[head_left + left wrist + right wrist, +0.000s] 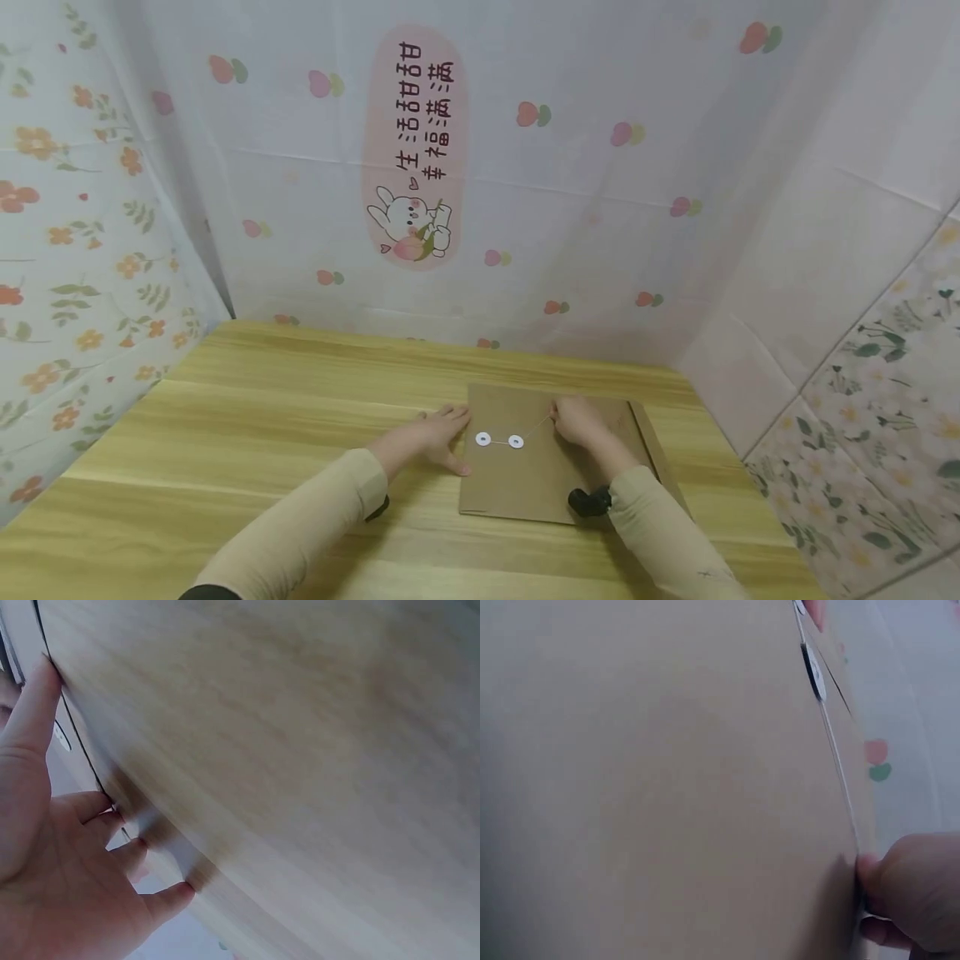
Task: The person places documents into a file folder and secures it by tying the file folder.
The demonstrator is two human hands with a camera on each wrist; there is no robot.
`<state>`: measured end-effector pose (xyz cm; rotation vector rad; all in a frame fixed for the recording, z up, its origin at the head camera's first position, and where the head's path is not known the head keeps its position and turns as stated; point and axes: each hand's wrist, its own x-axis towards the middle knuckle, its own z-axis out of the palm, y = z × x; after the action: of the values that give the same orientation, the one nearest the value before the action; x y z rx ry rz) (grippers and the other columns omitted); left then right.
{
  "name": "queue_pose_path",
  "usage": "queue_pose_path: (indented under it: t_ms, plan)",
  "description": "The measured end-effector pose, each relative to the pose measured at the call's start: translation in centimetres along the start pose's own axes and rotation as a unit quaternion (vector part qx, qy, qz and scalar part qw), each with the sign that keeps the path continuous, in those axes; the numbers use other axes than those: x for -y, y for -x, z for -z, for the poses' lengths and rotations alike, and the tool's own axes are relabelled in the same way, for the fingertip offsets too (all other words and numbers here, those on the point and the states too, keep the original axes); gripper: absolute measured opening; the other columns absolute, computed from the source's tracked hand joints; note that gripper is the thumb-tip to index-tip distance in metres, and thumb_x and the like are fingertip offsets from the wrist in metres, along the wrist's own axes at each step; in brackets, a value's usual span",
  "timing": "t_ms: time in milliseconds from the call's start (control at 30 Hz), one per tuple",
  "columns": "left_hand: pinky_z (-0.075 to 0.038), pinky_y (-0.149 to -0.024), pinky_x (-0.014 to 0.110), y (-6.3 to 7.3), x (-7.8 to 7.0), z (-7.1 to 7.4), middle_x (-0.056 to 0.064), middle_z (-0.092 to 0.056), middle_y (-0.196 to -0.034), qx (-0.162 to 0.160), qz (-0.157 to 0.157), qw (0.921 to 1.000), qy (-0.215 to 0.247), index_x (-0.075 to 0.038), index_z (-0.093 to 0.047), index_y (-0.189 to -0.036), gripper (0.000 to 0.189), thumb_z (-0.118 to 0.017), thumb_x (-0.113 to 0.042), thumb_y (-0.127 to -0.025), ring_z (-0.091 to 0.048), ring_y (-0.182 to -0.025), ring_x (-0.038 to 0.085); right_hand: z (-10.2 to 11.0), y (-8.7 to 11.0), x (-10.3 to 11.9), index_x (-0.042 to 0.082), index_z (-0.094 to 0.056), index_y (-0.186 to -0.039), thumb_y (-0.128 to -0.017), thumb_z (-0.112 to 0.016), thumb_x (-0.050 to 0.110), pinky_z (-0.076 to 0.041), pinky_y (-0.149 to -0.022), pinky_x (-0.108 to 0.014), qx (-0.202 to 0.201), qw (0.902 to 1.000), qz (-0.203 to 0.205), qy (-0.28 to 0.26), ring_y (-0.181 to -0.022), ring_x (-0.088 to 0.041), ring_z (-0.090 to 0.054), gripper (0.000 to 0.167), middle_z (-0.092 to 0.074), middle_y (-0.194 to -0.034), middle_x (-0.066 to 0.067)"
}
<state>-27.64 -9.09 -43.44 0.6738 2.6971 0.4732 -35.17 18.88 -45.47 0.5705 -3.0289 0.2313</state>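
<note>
A brown kraft-paper document envelope (517, 483) lies flat on the table, with two white round buttons (516, 442) near its left side. A thin white string (840, 769) runs between the buttons and on to my right hand (579, 422), which pinches it above the envelope and draws it straight. My left hand (438, 437) rests at the envelope's left edge, fingers extended and spread. In the left wrist view, the thumb (37, 712) and fingertips touch along that edge.
The wood-grain table (285, 417) extends to the left of the envelope. Behind it hangs a white curtain (585, 208) with a fruit print and a rabbit picture. Flowered sheets stand on the left and right sides.
</note>
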Motion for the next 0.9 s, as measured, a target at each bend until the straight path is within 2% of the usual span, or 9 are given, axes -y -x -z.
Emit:
queue_pose_path:
  t_ms: [100, 233, 400, 533, 733, 800, 900]
  plan:
    - [-0.015, -0.108, 0.063, 0.0, 0.0, -0.1, 0.012, -0.018, -0.157, 0.0, -0.001, 1.0, 0.0, -0.001, -0.027, -0.149, 0.1, -0.075, -0.048, -0.074, -0.012, -0.143, 0.033, -0.3, -1.5, 1.2, 0.011, -0.061, -0.079, -0.094, -0.059, 0.012, -0.046, -0.06, -0.036, 0.007, 0.9997, -0.005, 0.022, -0.066, -0.017, -0.051, 0.015, -0.057, -0.073, 0.0]
    - [-0.015, -0.108, 0.062, -0.1, 0.1, -0.2, 0.011, -0.018, -0.157, -0.001, 0.002, 1.0, -0.005, -0.002, -0.027, -0.149, 0.101, -0.075, -0.05, -0.074, -0.013, -0.143, 0.032, -0.8, -3.2, 3.3, 0.009, -0.061, -0.085, -0.095, -0.058, 0.014, -0.049, -0.065, -0.037, 0.001, 0.9991, 0.014, 0.04, -0.071, -0.019, -0.056, 0.011, -0.058, -0.077, -0.002]
    - [-0.016, -0.108, 0.061, -0.2, 0.3, -0.2, 0.01, -0.018, -0.157, -0.006, 0.008, 0.9999, -0.011, -0.004, -0.027, -0.15, 0.102, -0.075, -0.052, -0.073, -0.013, -0.143, 0.031, -1.0, -4.6, 6.2, 0.01, -0.059, -0.09, -0.096, -0.057, 0.014, -0.048, -0.064, -0.036, 0.007, 0.9986, 0.044, 0.027, -0.076, -0.019, -0.054, 0.008, -0.055, -0.081, -0.002]
    - [-0.016, -0.108, 0.061, -0.3, 0.2, -0.2, 0.01, -0.017, -0.157, -0.004, 0.013, 0.9998, -0.014, -0.005, -0.027, -0.15, 0.102, -0.075, -0.052, -0.073, -0.013, -0.143, 0.031, -1.1, -4.9, 7.9, 0.012, -0.059, -0.089, -0.096, -0.058, 0.016, -0.047, -0.064, -0.033, 0.006, 0.995, 0.09, 0.042, -0.077, -0.017, -0.054, 0.008, -0.053, -0.081, 0.001]
    - [-0.017, -0.108, 0.061, -0.3, 0.0, 0.0, 0.009, -0.017, -0.158, 0.003, 0.021, 0.9995, -0.022, -0.006, -0.025, -0.151, 0.102, -0.075, -0.051, -0.075, -0.014, -0.143, 0.031, -1.7, -4.8, 9.6, 0.012, -0.055, -0.087, -0.096, -0.059, 0.015, -0.048, -0.078, -0.036, -0.002, 0.9802, 0.184, 0.074, -0.087, -0.021, -0.056, 0.01, -0.055, -0.085, -0.001]
    - [-0.018, -0.108, 0.061, -0.3, -0.1, 0.1, 0.009, -0.018, -0.158, 0.004, 0.021, 0.9995, -0.024, -0.006, -0.025, -0.151, 0.102, -0.075, -0.051, -0.075, -0.014, -0.143, 0.031, -1.8, -4.8, 9.8, 0.013, -0.054, -0.085, -0.095, -0.06, 0.015, -0.047, -0.078, -0.036, -0.002, 0.9789, 0.192, 0.07, -0.085, -0.02, -0.055, 0.012, -0.054, -0.084, 0.001]
    - [-0.018, -0.108, 0.061, -0.2, -0.1, 0.2, 0.009, -0.018, -0.158, 0.005, 0.022, 0.9995, -0.024, -0.006, -0.024, -0.151, 0.102, -0.074, -0.052, -0.075, -0.014, -0.143, 0.031, -2.0, -4.8, 9.6, 0.014, -0.055, -0.081, -0.093, -0.063, 0.017, -0.046, -0.073, -0.034, -0.003, 0.9837, 0.179, 0.02, -0.079, -0.017, -0.052, 0.015, -0.051, -0.08, 0.003]
